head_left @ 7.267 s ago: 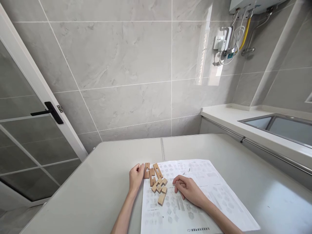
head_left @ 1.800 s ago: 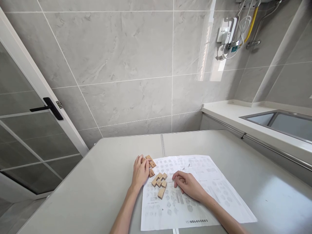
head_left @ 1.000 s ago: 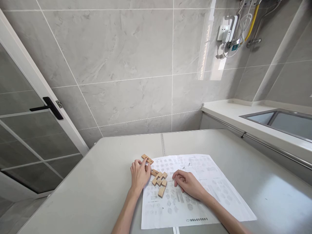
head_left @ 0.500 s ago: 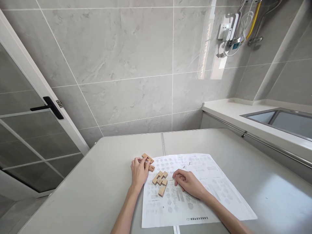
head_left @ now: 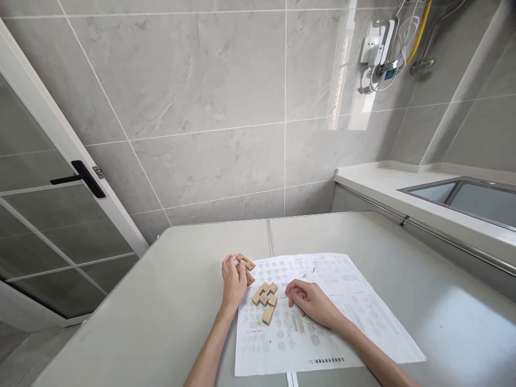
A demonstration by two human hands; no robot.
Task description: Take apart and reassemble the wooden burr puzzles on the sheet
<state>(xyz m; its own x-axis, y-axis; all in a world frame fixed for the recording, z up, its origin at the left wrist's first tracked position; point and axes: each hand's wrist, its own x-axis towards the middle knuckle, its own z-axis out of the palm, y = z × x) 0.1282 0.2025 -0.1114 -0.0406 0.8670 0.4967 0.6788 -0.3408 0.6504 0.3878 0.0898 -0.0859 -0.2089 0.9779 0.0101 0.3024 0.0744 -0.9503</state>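
My left hand [head_left: 234,280] is at the upper left corner of a printed paper sheet [head_left: 342,352]. Its fingers are bent round a notched wooden puzzle block [head_left: 245,262]. A second, darker wooden block [head_left: 250,278] lies just below that one, largely covered by the fingers. To the lower right, several pale notched wooden blocks [head_left: 265,294] form a cluster on the sheet, with one block [head_left: 267,315] touching it from below. My right hand [head_left: 309,302] rests on the paper beside this cluster, fingers curled in, with nothing visible in them.
The pale table [head_left: 141,322] has a seam down its middle and stands against a tiled wall [head_left: 209,161]. On the right is a white counter [head_left: 379,180] with a sink [head_left: 475,201] and a rail [head_left: 435,231]. A glass door with a black handle [head_left: 86,177] stands at left.
My left hand has moved slightly right, and its fingers cover more of the darker block. The upper block has turned a little. The right hand and pale cluster have stayed put.
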